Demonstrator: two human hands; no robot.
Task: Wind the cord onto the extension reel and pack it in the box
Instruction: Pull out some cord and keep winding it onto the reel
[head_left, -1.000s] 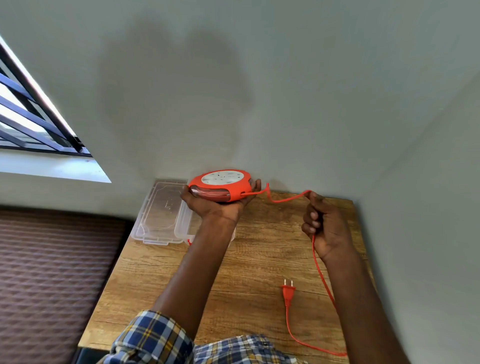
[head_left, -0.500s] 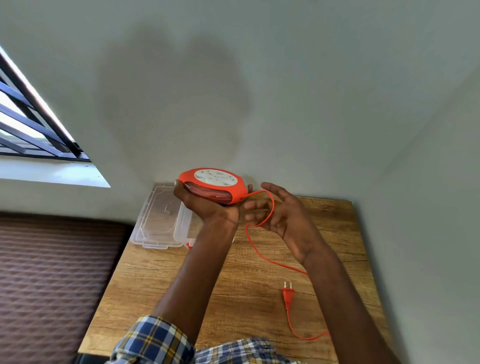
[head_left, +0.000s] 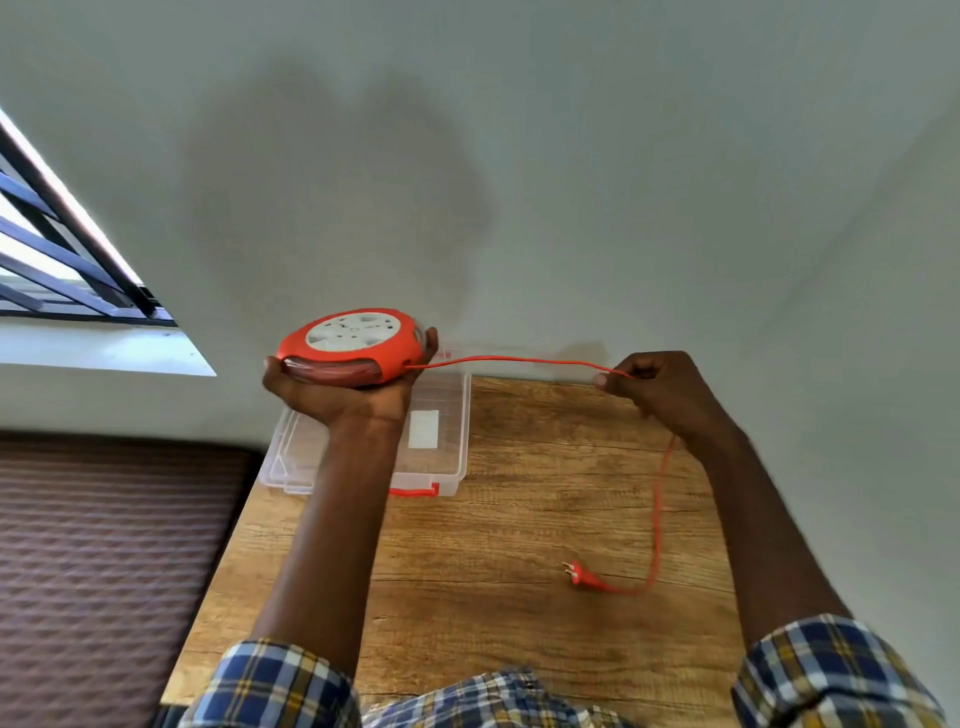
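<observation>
Left hand (head_left: 347, 397): palm up, fingers cupping the reel (head_left: 355, 347)
Right hand (head_left: 660, 392): at three o'clock, pinching the cord (head_left: 519, 360)
Box (head_left: 457, 415): open, seemingly empty, under the left forearm; plug (head_left: 584, 576) on the table (head_left: 519, 597)

The left hand (head_left: 347, 395) and its forearm cover the middle of the clear box (head_left: 447, 441), so what lies inside it there cannot be told. Under the reel (head_left: 356, 347) the palm is hidden. The cord (head_left: 657, 509) vanishes inside the closed right hand (head_left: 660, 395). Socket markings on the reel's white face are too small to read. Both plaid sleeves (head_left: 270, 686) are cut off by the bottom edge.
</observation>
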